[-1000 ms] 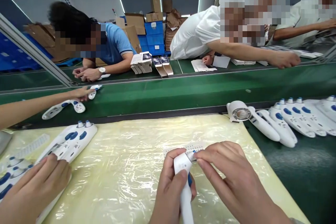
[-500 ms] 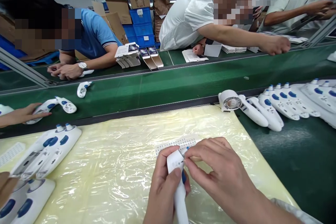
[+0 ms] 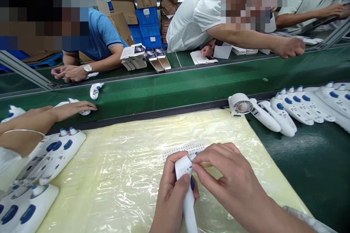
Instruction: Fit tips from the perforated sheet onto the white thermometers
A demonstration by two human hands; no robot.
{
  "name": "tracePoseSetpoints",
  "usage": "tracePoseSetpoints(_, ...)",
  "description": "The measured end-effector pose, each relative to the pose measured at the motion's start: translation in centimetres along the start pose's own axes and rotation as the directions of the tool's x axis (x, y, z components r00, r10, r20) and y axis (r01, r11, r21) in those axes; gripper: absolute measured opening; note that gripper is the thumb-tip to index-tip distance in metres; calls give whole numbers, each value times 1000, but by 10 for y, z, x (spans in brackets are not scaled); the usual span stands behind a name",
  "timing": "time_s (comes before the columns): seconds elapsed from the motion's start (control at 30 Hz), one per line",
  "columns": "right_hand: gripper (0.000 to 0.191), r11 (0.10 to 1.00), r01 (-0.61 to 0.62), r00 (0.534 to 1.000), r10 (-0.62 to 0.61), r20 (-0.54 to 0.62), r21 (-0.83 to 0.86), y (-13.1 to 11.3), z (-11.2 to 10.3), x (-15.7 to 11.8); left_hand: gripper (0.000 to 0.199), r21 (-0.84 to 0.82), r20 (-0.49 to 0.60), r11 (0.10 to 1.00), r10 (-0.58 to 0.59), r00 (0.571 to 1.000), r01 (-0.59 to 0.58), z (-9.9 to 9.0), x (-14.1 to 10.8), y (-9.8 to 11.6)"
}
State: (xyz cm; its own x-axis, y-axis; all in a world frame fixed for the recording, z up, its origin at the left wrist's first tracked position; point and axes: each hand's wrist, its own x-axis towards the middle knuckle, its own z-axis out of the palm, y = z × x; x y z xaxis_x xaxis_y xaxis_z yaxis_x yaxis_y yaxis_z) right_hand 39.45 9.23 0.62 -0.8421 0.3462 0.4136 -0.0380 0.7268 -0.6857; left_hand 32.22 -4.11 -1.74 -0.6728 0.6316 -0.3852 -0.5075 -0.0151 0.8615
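At six o'clock, the left hand (image 3: 173,191) grips a white device (image 3: 188,207), the right hand (image 3: 228,176) seemingly pinching its blue-tipped nozzle (image 3: 194,155) toward one o'clock, while a dotted sheet (image 3: 177,149) lies beyond at twelve o'clock.

Sheet (image 3: 188,145) behind device (image 3: 188,204); fan (image 3: 240,105) right, boxes (image 3: 124,9) beyond

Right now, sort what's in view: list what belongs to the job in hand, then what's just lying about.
In use:
- device, in the left grip
- blue tip, at the right grip
- dotted sheet behind them, probably

Lying about, apparently:
- fan
- cartons
- blue crates
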Motion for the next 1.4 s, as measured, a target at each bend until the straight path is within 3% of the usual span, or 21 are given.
tracePoseSetpoints(0.33,15,999,-49,998,48,49,18,0,-2,2,44,-9,-7,1000,-1,1000,1,1,0,0)
tracePoseSetpoints(0.53,15,999,-34,998,35,-48,31,0,3,1,44,16,-42,1000,6,999,-5,2,0,0)
tracePoseSetpoints(0.7,13,999,-41,999,41,-19,-1,2,3,2,43,79,-34,997,29,999,-26,2,0,-1)
tracePoseSetpoints(1.0,11,955,-265,963,256,84,131,0,0,5,40,46,7,999,-24,1000,24,4,-1,4)
tracePoseSetpoints(1.27,11,966,-224,973,214,89,132,4,-4,3,43,32,20,999,-10,1000,10,3,-1,2)
tracePoseSetpoints(1.4,9,967,-186,982,176,69,175,6,-7,2,41,56,-32,998,24,999,-22,5,-2,4)
